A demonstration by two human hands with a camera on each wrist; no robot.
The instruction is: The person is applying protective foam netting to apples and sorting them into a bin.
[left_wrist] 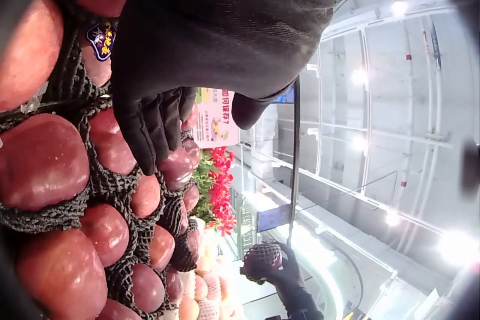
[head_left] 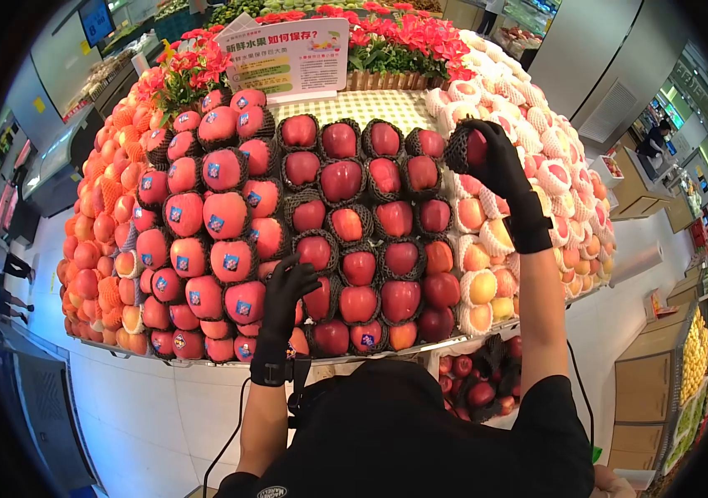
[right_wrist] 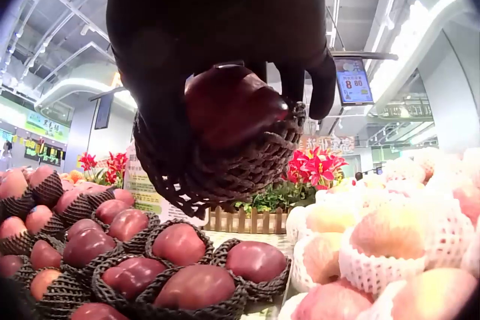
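Note:
My gloved right hand (head_left: pixel 503 166) grips a dark red apple (right_wrist: pixel 232 106) in a black foam net, raised over the far right end of the dark apple rows. In the right wrist view its fingers curl round the fruit and the net (right_wrist: pixel 225 177) hangs beneath. My left hand (head_left: pixel 289 290), also in a black glove, is over the front of the display, with relaxed fingers and nothing held. Close under its fingertips are red apples (left_wrist: pixel 111 140) in black nets. Rows of dark red apples (head_left: pixel 341 181) lie between the two hands.
Lighter red apples (head_left: pixel 226 214) with blue stickers are stacked at left. Fruit in white nets (head_left: pixel 477 289) forms a sloping pile at right. Behind the rows lie a checkered cloth (head_left: pixel 370 106), a printed sign (head_left: pixel 287 62) and red flowers (head_left: pixel 420 41). More apples (head_left: pixel 480 393) sit below the display's front edge.

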